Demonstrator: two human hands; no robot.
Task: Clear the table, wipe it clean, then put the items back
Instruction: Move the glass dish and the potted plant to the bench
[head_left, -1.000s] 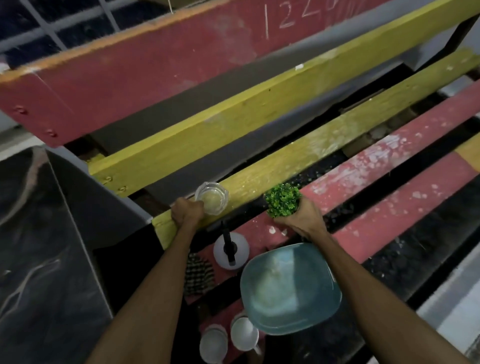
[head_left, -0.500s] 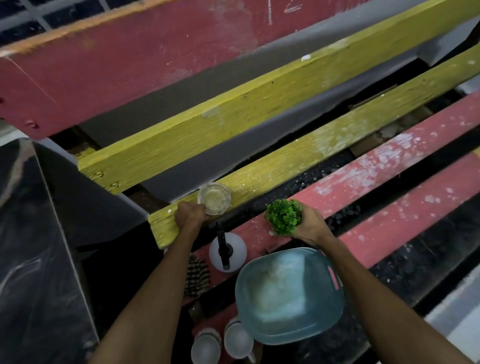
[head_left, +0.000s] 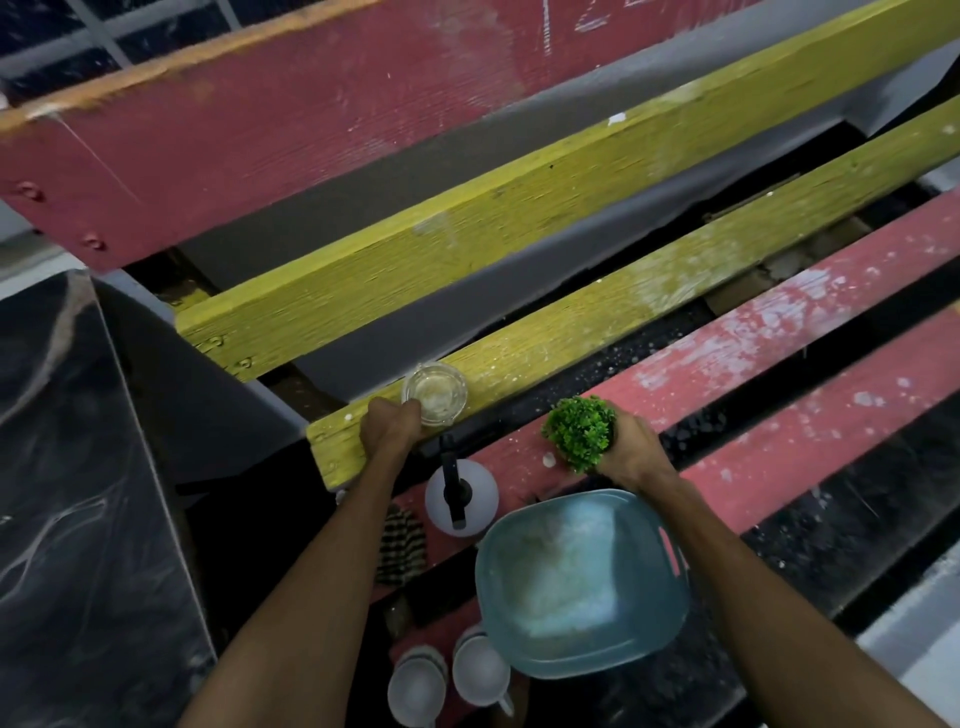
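My left hand (head_left: 390, 428) grips a small clear glass (head_left: 435, 393) that stands on the near yellow plank (head_left: 649, 306) of the slatted bench. My right hand (head_left: 631, 449) is closed around a small green artificial plant (head_left: 580, 431), held just over the red plank (head_left: 779, 343); its pot is hidden by my fingers. A white spray bottle with a black nozzle (head_left: 460, 499) stands between my forearms. A teal plastic basin (head_left: 579, 584) sits below my right wrist. A striped cloth (head_left: 401, 545) lies beside the bottle.
Two white cups (head_left: 449, 678) stand at the bottom by the basin. The bench is made of red and yellow planks with dark gaps between them. A dark marbled slab (head_left: 78, 493) fills the left side. A red backrest board (head_left: 291, 114) crosses the top.
Both hands keep their grip. The plant has moved slightly toward me and down over the red plank. The glass stays on the yellow plank.
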